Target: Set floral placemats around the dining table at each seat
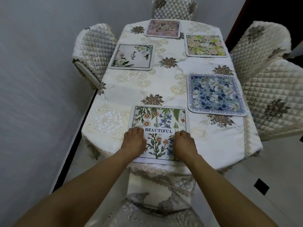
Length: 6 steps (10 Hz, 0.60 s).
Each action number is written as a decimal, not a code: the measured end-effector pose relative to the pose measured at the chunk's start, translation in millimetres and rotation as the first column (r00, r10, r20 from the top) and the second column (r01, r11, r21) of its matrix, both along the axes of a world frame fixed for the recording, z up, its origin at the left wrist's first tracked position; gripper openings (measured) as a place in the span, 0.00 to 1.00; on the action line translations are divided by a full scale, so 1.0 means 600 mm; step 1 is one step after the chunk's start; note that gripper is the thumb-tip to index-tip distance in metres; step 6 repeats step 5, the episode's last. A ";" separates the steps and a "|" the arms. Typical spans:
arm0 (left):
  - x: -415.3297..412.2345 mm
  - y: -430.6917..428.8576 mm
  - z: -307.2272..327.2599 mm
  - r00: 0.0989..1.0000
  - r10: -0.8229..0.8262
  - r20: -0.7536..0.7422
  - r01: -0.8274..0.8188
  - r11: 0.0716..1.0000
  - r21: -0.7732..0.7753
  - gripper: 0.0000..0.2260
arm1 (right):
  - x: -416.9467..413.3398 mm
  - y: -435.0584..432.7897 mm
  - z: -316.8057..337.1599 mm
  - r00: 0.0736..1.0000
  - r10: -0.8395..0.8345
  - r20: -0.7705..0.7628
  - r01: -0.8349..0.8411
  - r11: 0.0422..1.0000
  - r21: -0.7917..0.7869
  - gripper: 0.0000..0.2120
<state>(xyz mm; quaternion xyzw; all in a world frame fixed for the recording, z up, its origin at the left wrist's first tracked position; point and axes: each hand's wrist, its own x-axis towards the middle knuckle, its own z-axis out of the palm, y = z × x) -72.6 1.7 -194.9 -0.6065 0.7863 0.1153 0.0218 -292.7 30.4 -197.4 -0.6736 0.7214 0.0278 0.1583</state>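
At the near worktop [114,99] edge we press our left hand [133,141] and right hand [184,145], fingers curled, gripping nothing, onto the "BEAUTIFUL" placemat [158,118]; it looks light, limp, slidable; best pinched at corners.

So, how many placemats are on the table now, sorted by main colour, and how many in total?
White with wildflowers, under both hands: 1, the BEAUTIFUL placemat
Blue: 1, the blue placemat
Yellow-green: 1, the yellow-green placemat
Pink: 1, the pink placemat
White with script: 1, the white script placemat
Total: 5
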 end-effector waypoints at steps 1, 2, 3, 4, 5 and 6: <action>0.015 0.003 0.041 0.998 -0.039 0.044 0.038 0.999 0.011 0.21 | 0.001 0.010 0.039 1.000 -0.015 -0.003 0.015 0.999 -0.033 0.16; 0.038 0.001 0.090 0.997 -0.020 0.075 0.020 1.000 -0.003 0.20 | -0.003 0.020 0.098 1.000 -0.023 -0.017 0.022 0.997 -0.078 0.13; 0.058 0.016 0.151 0.997 -0.005 0.080 0.007 1.000 -0.030 0.20 | -0.004 0.040 0.175 0.999 -0.042 -0.029 0.039 0.992 -0.121 0.12; 0.078 0.038 0.214 0.996 -0.016 0.086 0.023 0.996 -0.081 0.19 | 0.000 0.065 0.244 0.997 -0.053 -0.059 0.041 0.981 -0.191 0.11; 0.113 0.073 0.274 0.993 -0.038 0.108 0.051 0.991 -0.122 0.18 | 0.024 0.111 0.310 0.990 -0.092 -0.107 0.065 0.971 -0.229 0.12; 0.113 0.073 0.274 0.993 -0.038 0.108 0.051 0.991 -0.122 0.18 | 0.024 0.111 0.310 0.990 -0.092 -0.107 0.065 0.971 -0.229 0.12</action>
